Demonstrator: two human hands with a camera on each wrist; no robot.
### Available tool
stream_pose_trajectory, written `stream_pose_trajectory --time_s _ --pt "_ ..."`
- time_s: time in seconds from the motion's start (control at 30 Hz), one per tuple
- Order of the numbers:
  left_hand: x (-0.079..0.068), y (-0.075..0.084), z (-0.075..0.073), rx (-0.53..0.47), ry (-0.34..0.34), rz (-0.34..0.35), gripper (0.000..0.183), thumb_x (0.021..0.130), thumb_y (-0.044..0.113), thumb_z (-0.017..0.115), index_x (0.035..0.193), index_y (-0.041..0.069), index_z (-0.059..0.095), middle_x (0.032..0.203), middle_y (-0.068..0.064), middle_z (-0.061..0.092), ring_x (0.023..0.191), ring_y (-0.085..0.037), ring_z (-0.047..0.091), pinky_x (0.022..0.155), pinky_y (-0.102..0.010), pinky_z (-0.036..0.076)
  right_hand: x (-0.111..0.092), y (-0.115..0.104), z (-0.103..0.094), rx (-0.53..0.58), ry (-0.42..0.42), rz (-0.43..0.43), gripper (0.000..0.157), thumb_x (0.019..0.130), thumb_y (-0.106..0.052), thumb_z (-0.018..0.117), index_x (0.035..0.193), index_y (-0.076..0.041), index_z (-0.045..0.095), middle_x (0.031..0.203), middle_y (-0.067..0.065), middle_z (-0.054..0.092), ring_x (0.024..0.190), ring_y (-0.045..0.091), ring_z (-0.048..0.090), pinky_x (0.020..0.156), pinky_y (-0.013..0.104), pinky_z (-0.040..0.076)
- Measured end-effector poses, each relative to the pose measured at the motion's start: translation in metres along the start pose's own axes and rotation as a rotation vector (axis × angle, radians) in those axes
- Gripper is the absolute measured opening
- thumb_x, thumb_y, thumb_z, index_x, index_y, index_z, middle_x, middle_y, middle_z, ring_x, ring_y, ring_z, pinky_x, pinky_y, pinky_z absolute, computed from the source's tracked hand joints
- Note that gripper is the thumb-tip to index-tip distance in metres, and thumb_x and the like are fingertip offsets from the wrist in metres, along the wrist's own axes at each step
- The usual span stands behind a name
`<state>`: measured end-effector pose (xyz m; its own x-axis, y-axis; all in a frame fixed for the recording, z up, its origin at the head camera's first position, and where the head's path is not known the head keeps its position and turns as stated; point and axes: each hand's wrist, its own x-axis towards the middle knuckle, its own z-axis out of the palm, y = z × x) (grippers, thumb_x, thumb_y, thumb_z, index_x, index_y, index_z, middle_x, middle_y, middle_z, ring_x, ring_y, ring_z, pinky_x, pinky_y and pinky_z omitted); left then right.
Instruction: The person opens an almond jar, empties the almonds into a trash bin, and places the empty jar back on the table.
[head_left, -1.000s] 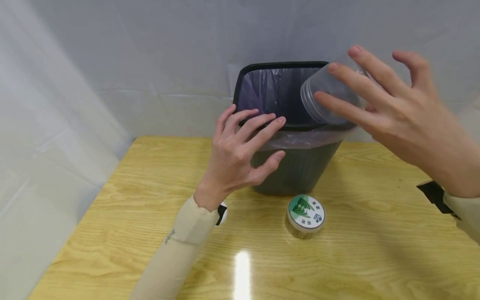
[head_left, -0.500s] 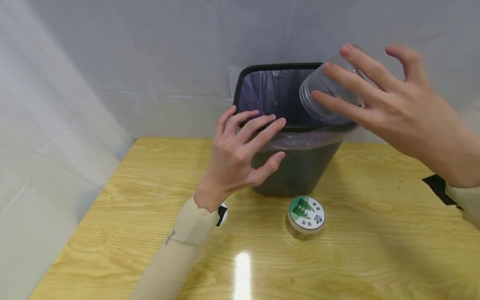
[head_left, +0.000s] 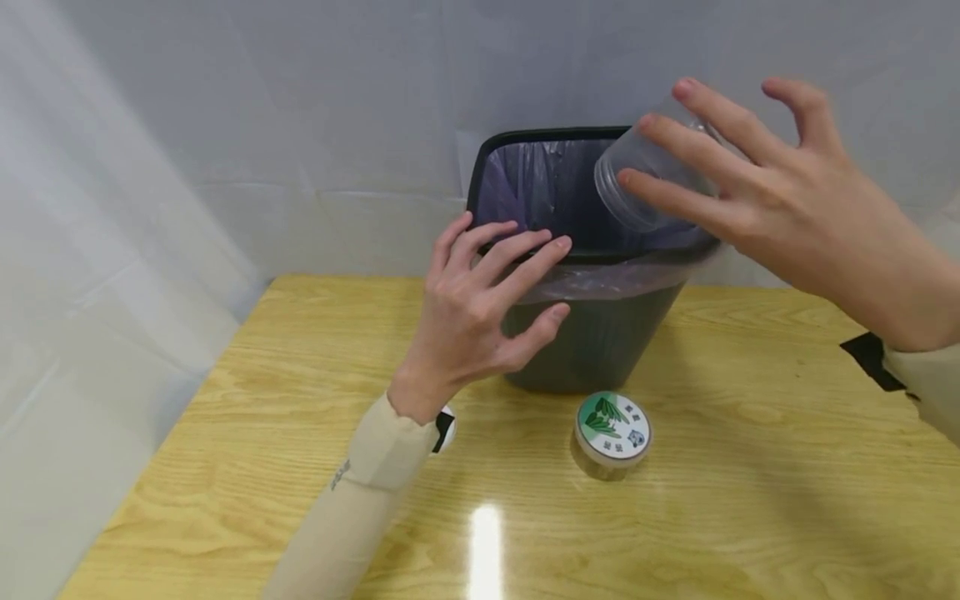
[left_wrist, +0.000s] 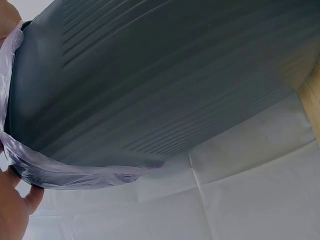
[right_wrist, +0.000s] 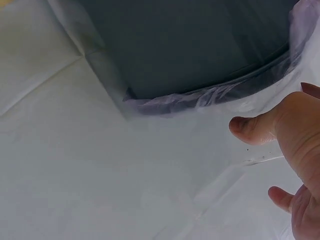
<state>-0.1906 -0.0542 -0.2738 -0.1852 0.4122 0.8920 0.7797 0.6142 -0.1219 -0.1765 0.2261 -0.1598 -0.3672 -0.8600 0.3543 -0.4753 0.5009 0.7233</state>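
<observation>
In the head view my right hand [head_left: 795, 187] holds a clear plastic jar [head_left: 656, 179] between its spread fingers and a thumb mostly hidden behind it. The jar is tilted, its ridged mouth pointing down and left over the bin opening. My left hand [head_left: 480, 308] rests its spread fingertips on the near left rim of the dark trash can [head_left: 592, 333]. Its thumb lies apart, in front of the can's outer wall. The left wrist view shows fingers at the rim beside the purple liner bag [left_wrist: 75, 172]. In the right wrist view the right thumb [right_wrist: 250, 130] shows; the jar is hardly visible.
A round lid [head_left: 613, 425] with a green and white label tops a low tub in front of the can. A white round edge [head_left: 447, 429] peeks out behind the left wrist. The wooden table [head_left: 300, 358] meets a pale sheeted wall [head_left: 337, 125].
The right hand and jar have shifted slightly left and up over the can's opening. The left hand and the tub have stayed in place.
</observation>
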Motion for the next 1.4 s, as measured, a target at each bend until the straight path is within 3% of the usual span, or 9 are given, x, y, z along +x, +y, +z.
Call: stream_pose_trajectory --time_s 0.2,0.5,0.63,0.87,1.17,1.4 --pt "-0.001 0.0 0.0 0.001 -0.002 0.0 0.048 0.084 0.046 0.059 0.126 0.021 0.062 0.119 -0.002 0.066 0.115 -0.029 0.054 0.109 -0.053 0.028 -0.001 0.011 0.011 -0.036 0.022 0.018 0.086 0.078 0.013 0.066 0.149 -0.014 0.027 0.158 0.015 0.016 0.145 0.034 0.016 0.098 0.064 0.028" --pt "-0.001 0.0 0.0 0.003 -0.003 -0.006 0.049 0.084 0.045 0.06 0.126 0.022 0.062 0.119 -0.002 0.066 0.116 -0.028 0.054 0.109 -0.053 0.028 0.006 -0.004 0.0 -0.027 0.006 -0.018 0.095 0.074 0.013 0.071 0.151 -0.017 0.024 0.158 0.015 0.014 0.146 0.035 0.014 0.101 0.064 0.026" --pt "0.0 0.0 0.001 0.001 -0.003 -0.003 0.048 0.084 0.045 0.06 0.126 0.022 0.062 0.119 -0.002 0.066 0.116 -0.028 0.054 0.109 -0.053 0.029 0.004 -0.002 0.004 -0.013 0.009 0.015 0.091 0.076 0.013 0.069 0.15 -0.015 0.025 0.157 0.017 0.016 0.145 0.037 0.015 0.099 0.065 0.027" --pt "-0.001 0.001 0.001 0.006 -0.004 -0.006 0.048 0.084 0.045 0.059 0.126 0.022 0.062 0.118 -0.002 0.066 0.116 -0.028 0.054 0.109 -0.053 0.029 -0.006 0.005 0.014 -0.01 0.034 0.073 0.104 0.057 0.004 0.084 0.146 -0.012 0.032 0.143 0.026 0.033 0.133 0.046 0.029 0.088 0.06 0.036" --pt "0.001 0.0 0.002 0.008 -0.012 0.0 0.048 0.086 0.046 0.058 0.127 0.022 0.062 0.12 -0.002 0.065 0.117 -0.027 0.053 0.11 -0.052 0.028 -0.011 0.004 0.009 0.042 0.104 0.099 0.085 0.073 0.005 0.069 0.147 -0.01 0.032 0.139 0.031 0.036 0.125 0.052 0.034 0.079 0.062 0.038" --pt "0.001 0.001 0.003 -0.001 -0.019 -0.005 0.048 0.086 0.046 0.057 0.127 0.022 0.062 0.12 -0.002 0.065 0.118 -0.028 0.053 0.111 -0.051 0.027 -0.019 0.004 0.007 0.079 0.097 0.195 0.096 0.069 -0.002 0.075 0.15 -0.012 0.024 0.137 0.038 0.03 0.12 0.056 0.032 0.097 0.063 0.032"
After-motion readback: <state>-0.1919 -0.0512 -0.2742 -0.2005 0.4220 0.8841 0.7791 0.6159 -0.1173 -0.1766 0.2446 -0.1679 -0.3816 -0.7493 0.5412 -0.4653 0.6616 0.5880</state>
